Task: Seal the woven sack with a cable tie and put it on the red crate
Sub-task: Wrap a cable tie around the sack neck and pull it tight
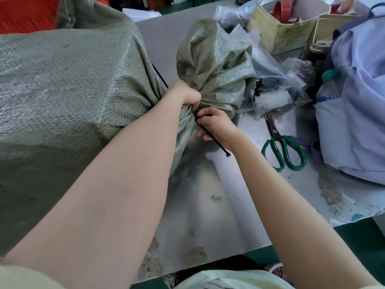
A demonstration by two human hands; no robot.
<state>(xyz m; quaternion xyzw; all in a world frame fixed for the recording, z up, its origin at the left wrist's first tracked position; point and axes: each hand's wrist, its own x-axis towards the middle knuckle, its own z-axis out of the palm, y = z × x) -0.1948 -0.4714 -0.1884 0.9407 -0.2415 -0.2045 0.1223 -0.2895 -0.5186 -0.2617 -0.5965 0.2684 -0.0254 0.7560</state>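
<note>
A large grey-green woven sack (62, 84) lies on its side over the left of the metal table (198, 205). Its mouth is gathered into a neck, and the loose top fabric (212, 65) fans out beyond it. My left hand (185, 94) squeezes the neck from above. A black cable tie (216, 142) runs around the neck; one end sticks out past my left wrist, and the head end points toward me. My right hand (216, 124) pinches the tie just under the neck. The red crate (27, 13) shows at the top left behind the sack.
Green-handled scissors (281, 149) lie to the right of my right hand. Clear plastic bags (277, 90) hold dark and white items behind them. A pale blue bag (358, 101) with a bottle (329, 88) fills the right side. Cardboard boxes (285, 28) stand at the back.
</note>
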